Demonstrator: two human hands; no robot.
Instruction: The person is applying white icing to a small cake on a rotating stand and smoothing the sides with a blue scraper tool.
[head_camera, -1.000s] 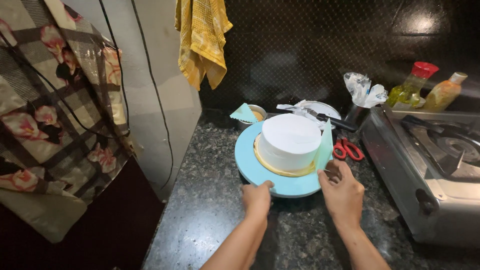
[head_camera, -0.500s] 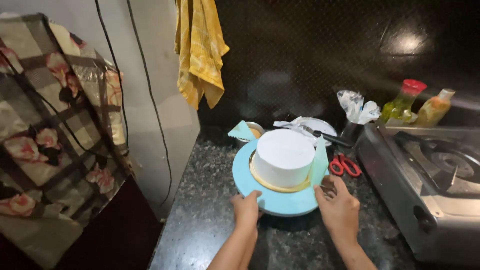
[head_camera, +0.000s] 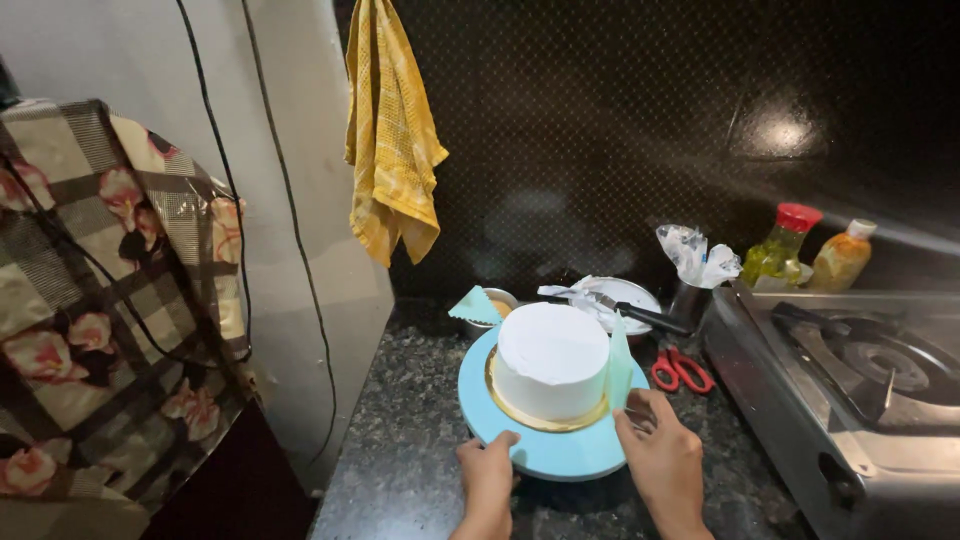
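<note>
A: Cake (head_camera: 552, 358)?
B: White, round, smooth-sided, flat top. Sits on a gold board (head_camera: 545, 418), centred on a blue turntable (head_camera: 545, 455) on the dark speckled tabletop (head_camera: 400, 450).

A: Hands?
B: Left hand (head_camera: 487, 472) at the turntable's near rim, fingers curled on the edge. Right hand (head_camera: 660, 462) closed around a pale green scraper (head_camera: 619, 365), blade upright against the cake's right side.

A: Surroundings?
B: Behind the cake: a small bowl (head_camera: 500, 300) with a second scraper (head_camera: 474, 306) leaning on it, a white plate (head_camera: 625, 297) holding a knife (head_camera: 640, 317). Red scissors (head_camera: 682, 370) just right of the turntable. Gas stove (head_camera: 860, 390) further right, two bottles (head_camera: 810, 250) and a cup of crumpled plastic (head_camera: 695, 270) behind it.

A: Obstructions?
B: Scissors lie near the right hand. Yellow towel (head_camera: 390, 140) hangs above, well apart. Floral cloth (head_camera: 100, 300) at left.
</note>
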